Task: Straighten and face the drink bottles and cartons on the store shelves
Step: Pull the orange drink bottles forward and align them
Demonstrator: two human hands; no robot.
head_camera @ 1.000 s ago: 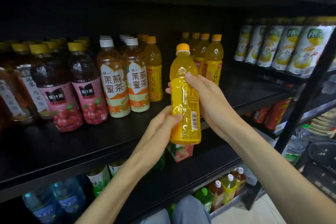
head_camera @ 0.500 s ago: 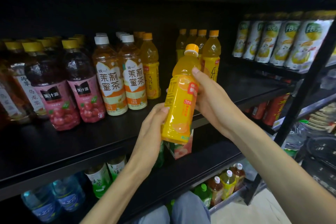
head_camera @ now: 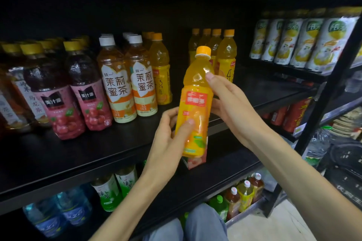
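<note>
1. Since half a second ago you have turned the orange bottle (head_camera: 195, 101) further round, so its red label patch now faces you where a second ago the barcode side did; it has also come closer to upright, leaning only a little to the right at the top.
2. Your left hand (head_camera: 170, 139) grips the lower half of the orange bottle, thumb pressed across the front and the other fingers curled round behind it.
3. Your right hand (head_camera: 229, 103) holds the upper half, the fingertip (head_camera: 210, 75) resting on the clear shoulder above the label and the rest of the fingers wrapped round the far side.
4. The orange bottle is off the shelf (head_camera: 78, 154), held in the air just in front of its front edge.
5. Behind the orange bottle, on the shelf, stands a row of matching orange bottles (head_camera: 226, 56) running back into the dark.
6. Left of the orange bottle stand another yellow-orange bottle (head_camera: 160, 72), then two white-capped tea bottles (head_camera: 127, 80), then pink-labelled dark bottles (head_camera: 68, 92).
7. Just below the orange bottle, on the next shelf down, a small pink carton (head_camera: 195, 161) shows partly behind its base.
8. Right of the orange bottle, on the neighbouring rack, is a line of white and yellow cans (head_camera: 305, 43).
</note>
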